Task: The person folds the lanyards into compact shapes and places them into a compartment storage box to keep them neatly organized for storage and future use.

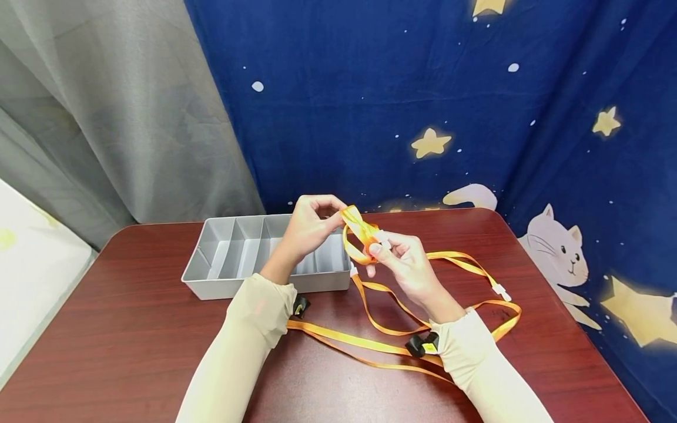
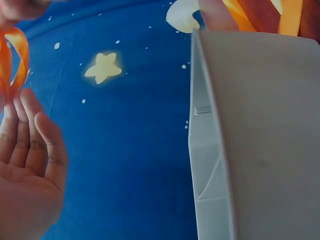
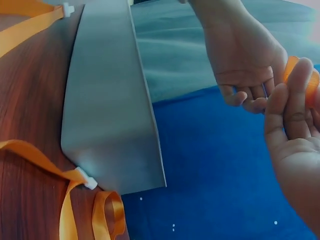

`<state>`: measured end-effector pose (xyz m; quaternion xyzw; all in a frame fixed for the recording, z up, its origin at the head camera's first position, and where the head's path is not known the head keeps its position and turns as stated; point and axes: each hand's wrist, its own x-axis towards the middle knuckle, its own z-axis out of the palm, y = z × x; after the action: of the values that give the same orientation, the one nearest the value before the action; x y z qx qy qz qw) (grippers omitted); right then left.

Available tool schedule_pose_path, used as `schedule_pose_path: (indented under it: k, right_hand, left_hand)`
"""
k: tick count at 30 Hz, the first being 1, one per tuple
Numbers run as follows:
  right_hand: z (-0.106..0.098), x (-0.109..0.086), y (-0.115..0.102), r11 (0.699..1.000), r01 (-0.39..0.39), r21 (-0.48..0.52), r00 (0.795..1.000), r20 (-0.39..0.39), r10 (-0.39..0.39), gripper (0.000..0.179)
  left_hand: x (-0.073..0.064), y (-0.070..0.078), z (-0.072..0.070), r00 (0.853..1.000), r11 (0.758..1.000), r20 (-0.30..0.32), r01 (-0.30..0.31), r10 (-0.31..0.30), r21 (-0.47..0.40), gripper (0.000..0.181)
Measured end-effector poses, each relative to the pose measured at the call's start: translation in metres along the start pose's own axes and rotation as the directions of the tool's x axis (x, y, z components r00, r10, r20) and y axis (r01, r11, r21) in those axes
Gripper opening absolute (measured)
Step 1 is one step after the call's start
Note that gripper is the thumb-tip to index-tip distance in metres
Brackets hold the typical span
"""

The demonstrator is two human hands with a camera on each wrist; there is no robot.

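Observation:
Raised above the table, an orange lanyard [image 1: 355,222] is folded into flat loops between the two hands. The left hand [image 1: 311,228] pinches the upper left end of the loops between thumb and fingers. Lower on the right, the right hand [image 1: 406,264] grips the bunched strap with its thumb pressed across it, beside a white plastic clip [image 1: 383,239]. In the right wrist view, ribbed orange strap [image 3: 311,89] shows between the fingers of both hands. Behind the left forearm stands a grey divided tray [image 1: 222,289].
More orange lanyard strap [image 1: 354,339] lies in loose loops across the reddish-brown table [image 1: 132,329]. One white clip [image 1: 501,292] sits on the strap at the right, another [image 3: 87,178] close by the tray's corner. A blue starry curtain [image 1: 338,106] hangs behind the table.

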<state>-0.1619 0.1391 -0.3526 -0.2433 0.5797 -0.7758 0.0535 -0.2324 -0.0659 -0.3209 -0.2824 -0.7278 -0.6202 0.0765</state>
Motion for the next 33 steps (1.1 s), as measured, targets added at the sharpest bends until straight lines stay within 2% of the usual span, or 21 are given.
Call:
schedule_pose_path:
  k: [5,10,13,17,22,25,28,31,33]
  right_hand:
    - [-0.001,0.004,0.0,0.988,0.101,-0.114,0.994,-0.036,-0.105,0.011]
    - [0.002,0.009,-0.002,0.985,0.157,-0.07,0.986,-0.047,-0.16,0.012]
    - [0.004,0.011,-0.003,0.983,0.175,-0.049,0.981,-0.077,-0.178,0.011]
    - [0.006,0.013,-0.004,0.98,0.194,-0.049,0.972,-0.128,-0.199,0.014]
    - [0.007,0.013,-0.007,0.977,0.209,-0.035,0.962,-0.175,-0.212,0.017]
    - [0.008,0.014,-0.007,0.975,0.22,-0.024,0.958,-0.182,-0.22,0.017]
    - [0.009,0.015,-0.007,0.973,0.23,0.001,0.956,-0.189,-0.226,0.017]
    - [0.011,0.016,-0.007,0.969,0.242,0.047,0.953,-0.2,-0.228,0.018]
    - [0.013,0.016,-0.007,0.966,0.248,0.078,0.952,-0.205,-0.228,0.019]
  left_hand:
    - [-0.004,-0.003,0.008,0.997,0.996,-0.025,-0.067,0.068,0.051,0.007]
    - [-0.009,0.0,0.016,0.992,0.992,-0.056,-0.108,0.111,0.059,0.007]
    - [-0.014,0.007,0.022,0.983,0.985,-0.086,-0.156,0.163,0.078,0.005]
    - [-0.019,0.007,0.029,0.956,0.959,-0.134,-0.24,0.261,0.15,0.004]
    - [-0.022,-0.007,0.035,0.908,0.918,-0.19,-0.329,0.372,0.222,0.009]
    - [-0.023,-0.012,0.039,0.884,0.904,-0.224,-0.36,0.41,0.233,0.008]
    - [-0.026,-0.013,0.044,0.877,0.919,-0.284,-0.348,0.388,0.184,0.006]
    - [-0.028,-0.01,0.049,0.873,0.945,-0.368,-0.319,0.321,0.067,0.008]
    - [-0.029,-0.008,0.053,0.868,0.953,-0.419,-0.302,0.266,-0.021,0.009]
